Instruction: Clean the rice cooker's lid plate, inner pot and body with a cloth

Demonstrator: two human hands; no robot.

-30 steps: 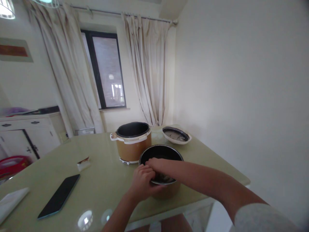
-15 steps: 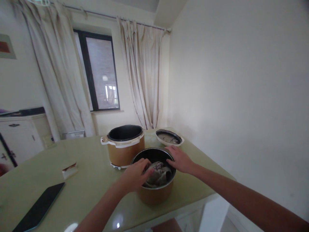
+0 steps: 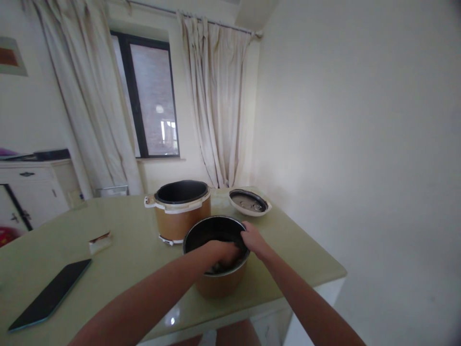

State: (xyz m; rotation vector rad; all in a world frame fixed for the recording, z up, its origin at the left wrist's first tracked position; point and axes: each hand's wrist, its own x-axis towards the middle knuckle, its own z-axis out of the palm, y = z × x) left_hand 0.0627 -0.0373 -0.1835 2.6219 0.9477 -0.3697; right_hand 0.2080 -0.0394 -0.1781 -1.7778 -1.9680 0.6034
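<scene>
A round inner pot, dark inside and brownish gold outside, stands near the table's front edge. My left hand reaches down inside it, closed on a grey cloth that presses against the pot's inner wall. Most of the cloth and the left fingertips are hidden or smeared. At the pot's right rim, my right hand grips the edge, with the thumb outside and fingers over the rim. Just behind the pot is a gold cooker body with a white collar and a dark, open top.
An upturned cooker lid lies behind the pot on the greenish table. A dark tablet-like slab and a small white packet are on the left. A wall rises along the right side.
My left hand has gone deeper into the pot, onto the cloth. My right hand has closed on the right rim. The view has shifted slightly.
</scene>
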